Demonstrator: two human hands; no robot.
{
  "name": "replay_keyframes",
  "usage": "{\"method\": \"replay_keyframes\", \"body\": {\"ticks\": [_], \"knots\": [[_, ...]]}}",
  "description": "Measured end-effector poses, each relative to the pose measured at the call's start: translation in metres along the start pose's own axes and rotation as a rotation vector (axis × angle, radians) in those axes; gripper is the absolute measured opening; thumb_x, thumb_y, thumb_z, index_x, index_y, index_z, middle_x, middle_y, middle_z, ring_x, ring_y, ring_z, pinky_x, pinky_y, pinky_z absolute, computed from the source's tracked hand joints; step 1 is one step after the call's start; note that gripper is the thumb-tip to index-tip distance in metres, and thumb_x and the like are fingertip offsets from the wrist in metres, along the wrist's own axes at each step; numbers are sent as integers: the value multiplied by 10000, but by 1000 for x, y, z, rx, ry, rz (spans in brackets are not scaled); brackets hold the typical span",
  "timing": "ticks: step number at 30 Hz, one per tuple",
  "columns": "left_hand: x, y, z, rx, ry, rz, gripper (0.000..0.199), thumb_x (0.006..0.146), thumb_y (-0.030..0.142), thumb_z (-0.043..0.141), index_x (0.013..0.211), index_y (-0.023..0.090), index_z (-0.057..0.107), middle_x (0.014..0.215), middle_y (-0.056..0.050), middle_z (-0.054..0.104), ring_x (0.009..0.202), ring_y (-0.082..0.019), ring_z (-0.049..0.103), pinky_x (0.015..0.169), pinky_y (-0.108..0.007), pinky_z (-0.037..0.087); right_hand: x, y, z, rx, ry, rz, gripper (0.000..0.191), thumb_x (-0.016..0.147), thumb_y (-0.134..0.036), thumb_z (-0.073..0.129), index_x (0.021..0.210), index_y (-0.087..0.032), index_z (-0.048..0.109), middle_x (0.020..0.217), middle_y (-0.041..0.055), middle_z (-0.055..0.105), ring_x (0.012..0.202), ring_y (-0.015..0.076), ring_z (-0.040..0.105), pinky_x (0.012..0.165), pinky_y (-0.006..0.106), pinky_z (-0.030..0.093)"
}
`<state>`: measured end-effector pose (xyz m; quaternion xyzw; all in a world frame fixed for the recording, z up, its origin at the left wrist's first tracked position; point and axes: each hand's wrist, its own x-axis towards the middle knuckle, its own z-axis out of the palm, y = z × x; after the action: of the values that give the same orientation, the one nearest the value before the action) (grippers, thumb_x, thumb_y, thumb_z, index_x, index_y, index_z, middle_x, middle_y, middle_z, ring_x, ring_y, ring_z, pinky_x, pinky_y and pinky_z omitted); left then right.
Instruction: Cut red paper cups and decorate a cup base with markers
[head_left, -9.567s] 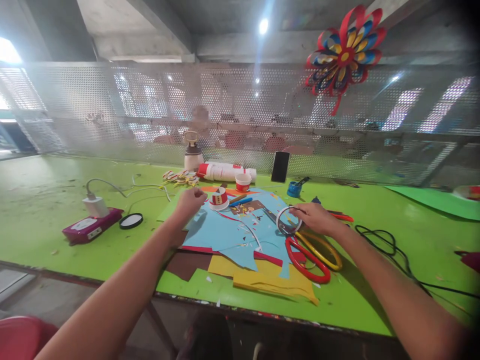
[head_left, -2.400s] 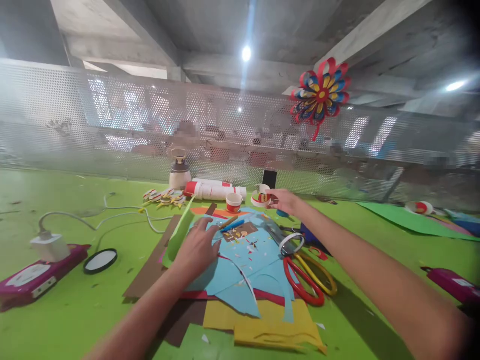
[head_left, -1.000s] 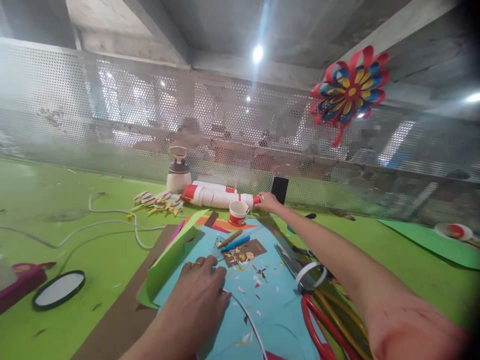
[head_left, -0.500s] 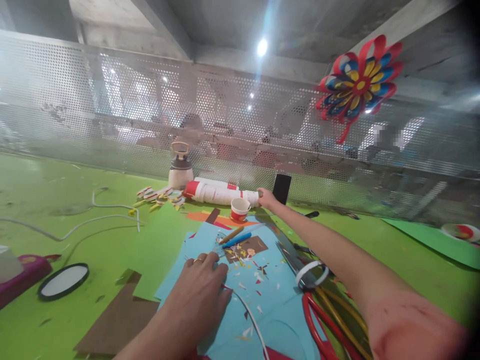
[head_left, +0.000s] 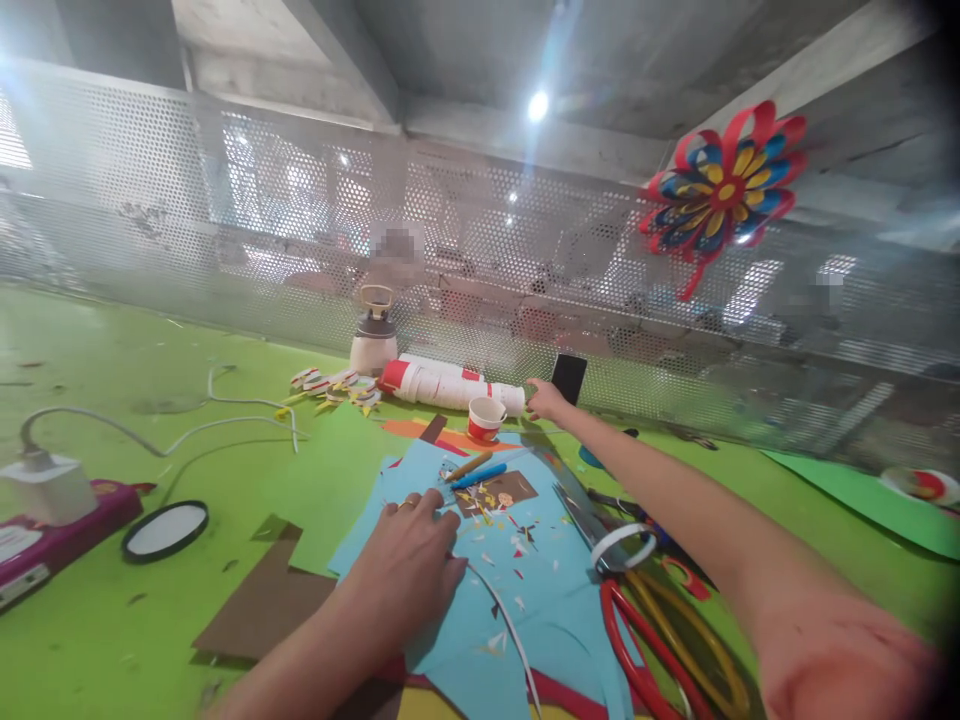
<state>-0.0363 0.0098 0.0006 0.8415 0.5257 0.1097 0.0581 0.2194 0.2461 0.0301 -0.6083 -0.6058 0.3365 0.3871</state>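
Observation:
My left hand [head_left: 420, 545], with a ring on one finger, rests on the light blue paper [head_left: 551, 590], its fingers curled. A thin white paper strip [head_left: 510, 630] runs from between its thumb and index finger towards me. Stretched far forward, my right hand [head_left: 547, 400] has its thumb and index finger apart beside the end of a lying stack of white and red paper cups [head_left: 457, 388]. A small gap separates the fingertips from the stack. A single paper cup [head_left: 486, 418] stands just in front. Brown and blue pens [head_left: 480, 475] lie among paper scraps.
Large scissors with red handles [head_left: 630, 650] lie under my right forearm. A purple power strip [head_left: 67, 530] with a white plug, a round black-rimmed disc [head_left: 165, 531] and brown paper [head_left: 262, 600] are at left. A paper flower [head_left: 726, 192] hangs by the perforated screen [head_left: 465, 240].
My right hand has come away from the end of the cup stack and its fingers have spread. The left hand stays on the blue paper. The view has shifted slightly left.

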Motion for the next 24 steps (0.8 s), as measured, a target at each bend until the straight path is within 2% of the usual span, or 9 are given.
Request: {"method": "replay_keyframes", "body": {"ticks": [7, 10, 13, 16, 20, 24], "knots": [[2, -3, 1, 8, 29, 4, 272, 883, 305, 550, 1078, 167, 680, 1143, -155, 625, 1068, -339, 602, 893, -489, 478, -11, -15, -8, -426, 106, -33, 315, 947, -323, 600, 1230, -185, 595, 1248, 90, 612, 1037, 224, 636, 862, 424, 551], [2, -4, -2, 7, 44, 16, 252, 888, 306, 552, 1045, 160, 684, 1129, -156, 636, 1052, -342, 611, 880, -489, 485, -21, -23, -11, -573, 114, -104, 289, 950, -322, 593, 1208, -192, 612, 1254, 87, 613, 1043, 223, 632, 872, 419, 546], [0, -4, -4, -33, 84, 22, 238, 894, 279, 545, 1039, 156, 688, 1098, -150, 657, 1032, -331, 624, 890, -480, 487, -42, -33, -11, -678, 109, -207, 276, 953, -324, 588, 1195, -194, 619, 1254, 86, 615, 1047, 222, 630, 883, 423, 541], [-1, -3, -3, -202, 166, 56, 229, 907, 239, 529, 1066, 176, 681, 1091, -118, 676, 1029, -279, 642, 901, -411, 501, -72, -44, -3, -725, 109, -329, 276, 950, -326, 593, 1183, -179, 621, 1229, 87, 626, 1037, 222, 634, 883, 431, 539], [-1, -1, 3, -488, 303, 212, 205, 923, 227, 514, 1061, 208, 664, 1120, -67, 674, 983, -195, 659, 879, -314, 525, -107, -64, 17, -700, 136, -479, 239, 958, -332, 580, 1134, -182, 640, 1192, 82, 643, 1009, 202, 640, 880, 418, 539], [-4, 9, -5, -569, 425, 295, 221, 936, 217, 493, 1108, 191, 630, 1097, -74, 668, 1001, -183, 644, 912, -330, 523, -109, -86, 27, -638, 246, -501, 257, 949, -324, 596, 1155, -174, 630, 1209, 85, 634, 1021, 211, 638, 880, 429, 539]]}}
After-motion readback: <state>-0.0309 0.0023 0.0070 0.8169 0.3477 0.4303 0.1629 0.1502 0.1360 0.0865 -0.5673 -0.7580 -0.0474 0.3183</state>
